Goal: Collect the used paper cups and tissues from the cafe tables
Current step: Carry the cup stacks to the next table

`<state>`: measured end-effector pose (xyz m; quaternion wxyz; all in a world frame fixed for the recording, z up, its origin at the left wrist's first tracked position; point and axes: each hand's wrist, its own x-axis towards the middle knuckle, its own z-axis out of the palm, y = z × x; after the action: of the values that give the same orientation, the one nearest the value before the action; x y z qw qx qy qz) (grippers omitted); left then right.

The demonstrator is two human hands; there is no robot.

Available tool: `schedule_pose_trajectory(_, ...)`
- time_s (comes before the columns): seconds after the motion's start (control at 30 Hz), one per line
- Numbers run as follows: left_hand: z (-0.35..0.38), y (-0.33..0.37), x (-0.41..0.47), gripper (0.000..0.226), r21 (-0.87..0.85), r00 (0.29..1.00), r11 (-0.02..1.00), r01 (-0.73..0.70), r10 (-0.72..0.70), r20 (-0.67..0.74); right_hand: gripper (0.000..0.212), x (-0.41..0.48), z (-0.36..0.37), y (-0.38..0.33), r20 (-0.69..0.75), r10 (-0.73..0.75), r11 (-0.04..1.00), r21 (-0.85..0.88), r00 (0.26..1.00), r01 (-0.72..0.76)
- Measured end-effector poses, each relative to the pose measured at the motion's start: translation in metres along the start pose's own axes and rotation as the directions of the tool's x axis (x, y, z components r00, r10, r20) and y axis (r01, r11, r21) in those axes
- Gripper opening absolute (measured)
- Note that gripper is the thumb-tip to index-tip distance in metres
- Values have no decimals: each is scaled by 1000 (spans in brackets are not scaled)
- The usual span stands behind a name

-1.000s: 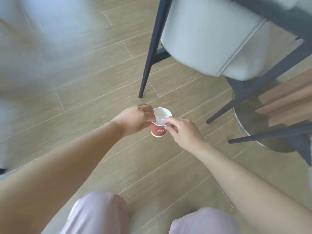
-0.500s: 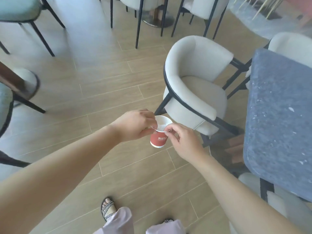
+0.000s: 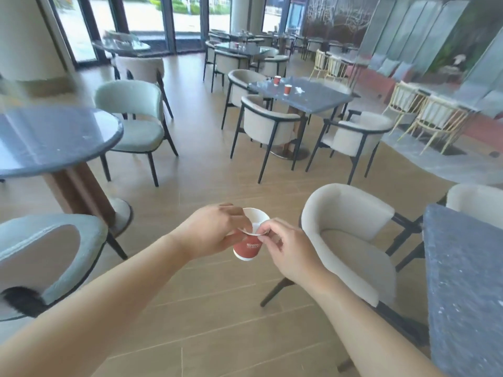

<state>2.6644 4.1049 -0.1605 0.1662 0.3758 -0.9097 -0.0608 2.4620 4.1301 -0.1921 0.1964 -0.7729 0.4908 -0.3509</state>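
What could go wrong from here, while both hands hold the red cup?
The left hand and right hand grip the red paper cup near its thin rim, so it may buckle or slip. Two more cups and a tissue wait on the far table; with both hands busy, picking them up may be awkward.

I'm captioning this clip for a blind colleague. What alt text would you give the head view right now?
A left hand grips a red paper cup and a right hand pinches its white rim, above a wooden cafe floor. Ahead, a dark square table among cream chairs carries two more red cups and a tissue.
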Motion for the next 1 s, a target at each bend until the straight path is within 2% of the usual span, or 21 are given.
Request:
schedule_pose_trajectory(0.37,-80,-102,-83,16,144,978,972,185,-168,-122,10,104,105,-83,1,-225,963,153,974,222)
schedule_pose_trajectory(0.53,-108,-141,-110,19,130,949,954,268,-239,-205,9,146,144,-113,-15,-289,936,206,957,286)
schedule_pose_trajectory(0.77,-117,-189,-118,15,128,896,915,382,-332,-295,8,199,179,-122,51,-358,912,235,932,337)
schedule_pose_trajectory(1.0,-119,-252,-78,19,74,839,862,502,-464,-282,10,281,196,-95,1,-401,875,298,916,383)
